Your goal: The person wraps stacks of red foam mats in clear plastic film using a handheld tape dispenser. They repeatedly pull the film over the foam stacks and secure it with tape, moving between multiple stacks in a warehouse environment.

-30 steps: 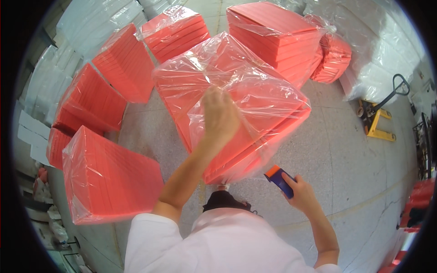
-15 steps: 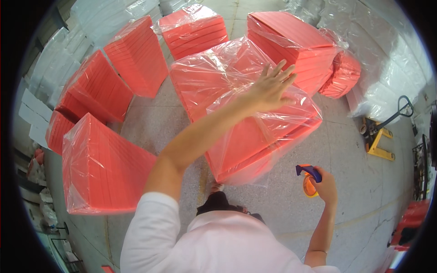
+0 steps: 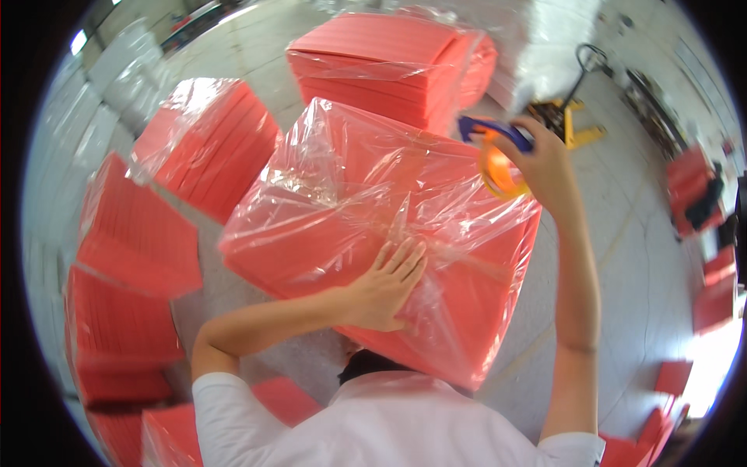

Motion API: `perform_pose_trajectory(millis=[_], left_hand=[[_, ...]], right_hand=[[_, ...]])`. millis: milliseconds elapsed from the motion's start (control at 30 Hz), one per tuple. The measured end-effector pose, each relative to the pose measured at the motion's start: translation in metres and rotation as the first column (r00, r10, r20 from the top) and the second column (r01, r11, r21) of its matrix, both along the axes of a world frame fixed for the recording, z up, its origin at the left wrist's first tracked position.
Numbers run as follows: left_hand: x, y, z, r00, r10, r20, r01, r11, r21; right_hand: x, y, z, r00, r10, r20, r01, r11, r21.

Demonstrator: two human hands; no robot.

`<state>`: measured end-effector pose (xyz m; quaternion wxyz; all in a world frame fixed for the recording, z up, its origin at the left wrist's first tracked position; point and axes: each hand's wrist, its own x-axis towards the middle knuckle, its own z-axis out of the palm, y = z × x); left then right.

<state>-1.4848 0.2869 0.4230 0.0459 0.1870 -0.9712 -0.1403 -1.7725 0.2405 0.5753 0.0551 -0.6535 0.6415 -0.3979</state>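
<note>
On my feed, the left hand [image 3: 385,288] lies open on the film-wrapped foam stack [image 3: 373,206]; the right hand [image 3: 542,159] grips a tape dispenser [image 3: 492,167].

Left hand [image 3: 381,296] lay palm down, fingers slightly spread, elbow [image 3: 214,342] bent out sideways. Right arm [image 3: 576,280] extended forward, bent a little; right hand [image 3: 547,162] was curled in a grip.

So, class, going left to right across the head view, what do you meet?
Red stacks, left hand, tape dispenser in the right hand, yellow pallet truck, red pieces near the right edge.
</note>
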Motion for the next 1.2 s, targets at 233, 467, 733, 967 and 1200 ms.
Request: perform_pose_trajectory(millis=[233, 467, 733, 967, 1200], left_hand=[[-0.017, -0.033, -0.033, 0.985, -0.018, -0.173, -0.024, 0.971, -0.238], [-0.030, -0.064, -0.069, 0.960, 0.090, -0.265, -0.143, 0.972, -0.187], [-0.025, -0.072, -0.008, 0.967, 0.187, -0.172, -0.160, 0.974, 0.163], [-0.088, -0.080, -0.088, 0.935, -0.092, -0.342, 0.035, 0.985, -0.170], [-0.107, -0.061, -0.078, 0.949, -0.074, -0.305, 0.028, 0.988, -0.154]], right_hand=[[0.054, -0.087, -0.073, 0.831, -0.452, -0.323, 0.543, 0.786, 0.295], [0.117, -0.012, -0.069, 0.780, -0.530, -0.332, 0.621, 0.716, 0.317], [0.299, 0.270, -0.050, 0.824, -0.549, -0.143, 0.531, 0.660, 0.531], [0.251, 0.225, -0.011, 0.879, -0.466, -0.099, 0.414, 0.646, 0.641], [0.104, 0.152, 0.009, 0.877, -0.419, 0.236, -0.152, 0.225, 0.962]])
